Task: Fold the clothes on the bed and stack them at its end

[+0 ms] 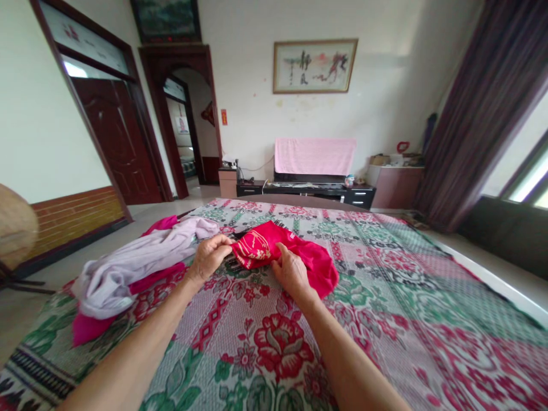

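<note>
A crumpled red cloth [314, 260] with a gold pattern on its left part lies on the flowered cover [240, 354]. My left hand [210, 256] pinches the left edge of this cloth between thumb and fingers. Pressed together on its lower middle edge are the fingers of my right hand [291, 269]. Some black material shows just behind the cloth's left end. To the left of my left hand, a pale lilac garment [111, 282] is heaped over a magenta one [92, 330].
Beyond the cover's far edge stands a low black cabinet [361, 196] with a pink cloth [314, 156] over a screen. A round wooden object [16, 225] is at the left edge. A dark curtain [475, 114] hangs on the right.
</note>
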Action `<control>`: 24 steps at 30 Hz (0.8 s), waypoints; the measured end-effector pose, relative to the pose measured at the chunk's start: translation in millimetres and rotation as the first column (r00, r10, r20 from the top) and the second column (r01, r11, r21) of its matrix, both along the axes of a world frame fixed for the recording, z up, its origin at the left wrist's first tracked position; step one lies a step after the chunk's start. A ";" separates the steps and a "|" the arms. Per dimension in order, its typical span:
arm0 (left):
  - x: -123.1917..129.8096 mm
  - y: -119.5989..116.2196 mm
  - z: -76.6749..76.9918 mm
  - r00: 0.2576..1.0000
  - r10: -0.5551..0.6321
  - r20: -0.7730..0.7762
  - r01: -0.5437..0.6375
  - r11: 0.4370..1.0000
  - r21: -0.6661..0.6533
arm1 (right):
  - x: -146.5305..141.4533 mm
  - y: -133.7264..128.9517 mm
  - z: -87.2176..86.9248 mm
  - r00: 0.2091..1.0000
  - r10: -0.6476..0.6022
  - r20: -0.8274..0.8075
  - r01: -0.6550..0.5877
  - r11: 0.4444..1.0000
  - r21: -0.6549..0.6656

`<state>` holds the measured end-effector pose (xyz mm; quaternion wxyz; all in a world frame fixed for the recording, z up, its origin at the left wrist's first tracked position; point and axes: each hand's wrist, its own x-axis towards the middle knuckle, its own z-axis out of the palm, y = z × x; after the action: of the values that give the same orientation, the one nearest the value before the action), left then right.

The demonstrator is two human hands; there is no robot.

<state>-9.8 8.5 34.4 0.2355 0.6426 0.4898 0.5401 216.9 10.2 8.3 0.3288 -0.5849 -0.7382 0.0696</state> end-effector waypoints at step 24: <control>-41.4 -9.3 -0.1 0.952 -0.236 0.196 0.306 0.713 -0.631 | 22.5 17.9 21.8 0.922 0.350 -0.165 -0.302 0.918 0.257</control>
<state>-51.2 -0.8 34.4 0.5462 0.5561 0.5352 0.3257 239.4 28.0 30.1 0.4524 -0.4011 -0.7902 0.0996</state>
